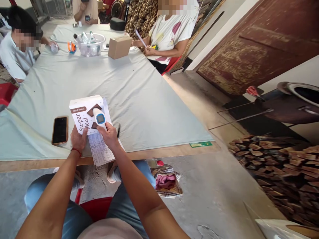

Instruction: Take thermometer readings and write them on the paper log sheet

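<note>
My left hand [78, 139] grips the lower left edge of a white box [79, 116] printed "NutriMotion Su-per Meal", thumb on its front. In my right hand [109, 135] is a white infrared thermometer [100, 118] with a blue-rimmed screen, held over the box's right side. Its handle is mostly hidden by my fingers. Sheets of paper with handwriting [100, 151] lie under the box and hang over the table's near edge. A dark pen [119, 130] rests just right of my right hand. To the left of my left hand lies a black phone [60, 130] in an orange-brown case.
A pale cloth covers the long table [149, 116]. Farther back stand a clear plastic basket [86, 50] with bottles, orange tape [71, 47] and a cardboard box [120, 47]. Other people sit along the left, far and right sides. Split firewood [281, 172] is stacked at right.
</note>
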`<act>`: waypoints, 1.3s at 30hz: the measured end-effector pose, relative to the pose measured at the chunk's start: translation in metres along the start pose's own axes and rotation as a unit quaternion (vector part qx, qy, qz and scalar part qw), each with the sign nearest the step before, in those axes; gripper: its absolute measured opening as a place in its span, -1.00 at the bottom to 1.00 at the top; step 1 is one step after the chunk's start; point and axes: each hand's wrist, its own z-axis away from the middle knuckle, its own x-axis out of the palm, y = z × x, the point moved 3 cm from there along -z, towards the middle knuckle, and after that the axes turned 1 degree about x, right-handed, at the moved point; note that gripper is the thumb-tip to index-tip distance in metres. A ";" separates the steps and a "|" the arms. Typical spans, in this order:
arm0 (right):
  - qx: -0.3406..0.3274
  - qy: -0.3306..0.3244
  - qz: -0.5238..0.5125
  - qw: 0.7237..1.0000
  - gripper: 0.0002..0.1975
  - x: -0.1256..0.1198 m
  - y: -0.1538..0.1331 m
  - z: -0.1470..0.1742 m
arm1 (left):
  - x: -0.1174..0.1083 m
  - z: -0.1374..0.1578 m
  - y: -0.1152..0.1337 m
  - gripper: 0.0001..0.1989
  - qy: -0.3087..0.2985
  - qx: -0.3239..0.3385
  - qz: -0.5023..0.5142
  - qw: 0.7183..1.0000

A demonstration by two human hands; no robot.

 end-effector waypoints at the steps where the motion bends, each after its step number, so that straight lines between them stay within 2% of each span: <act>1: 0.002 -0.001 0.001 1.000 -0.67 -0.001 0.001 0.000 | 0.000 0.000 0.000 -0.48 0.000 0.000 -0.001 1.000; 10: 0.015 -0.001 0.014 1.000 -0.68 0.002 0.007 -0.001 | 0.001 0.000 0.000 -0.44 -0.004 0.005 -0.001 1.000; 14: 0.019 -0.015 -0.001 1.000 -0.68 -0.002 -0.001 0.004 | 0.001 0.000 -0.002 -0.47 0.000 -0.007 -0.002 1.000; 17: 0.013 0.007 0.023 1.000 -0.70 -0.024 -0.009 0.017 | 0.000 0.000 -0.001 -0.48 -0.002 -0.014 0.003 1.000; 21: 0.028 0.059 0.066 0.996 -0.65 -0.071 -0.006 0.037 | -0.001 0.000 0.002 -0.49 -0.004 -0.011 0.003 1.000; 25: 0.051 0.110 0.112 0.986 -0.62 -0.115 0.009 0.055 | -0.004 -0.001 0.002 -0.50 -0.005 -0.028 -0.004 1.000; 30: 0.068 0.156 0.179 0.969 -0.50 -0.149 0.036 0.064 | -0.005 -0.003 0.000 -0.48 -0.006 -0.016 -0.004 1.000; 32: 0.063 0.161 0.234 0.957 -0.47 -0.159 0.046 0.060 | -0.005 -0.004 -0.001 -0.47 -0.006 -0.016 -0.003 1.000; 34: 0.057 0.162 0.326 0.930 -0.48 -0.171 0.053 0.053 | -0.005 -0.004 -0.001 -0.46 -0.006 -0.018 -0.002 1.000; 37: 0.048 0.153 0.490 0.857 -0.51 -0.190 0.060 0.040 | -0.006 -0.004 -0.001 -0.45 -0.004 -0.020 -0.007 1.000; 39: 0.042 0.140 0.559 0.816 -0.52 -0.201 0.062 0.034 | -0.006 -0.003 0.000 -0.45 -0.004 -0.023 -0.010 1.000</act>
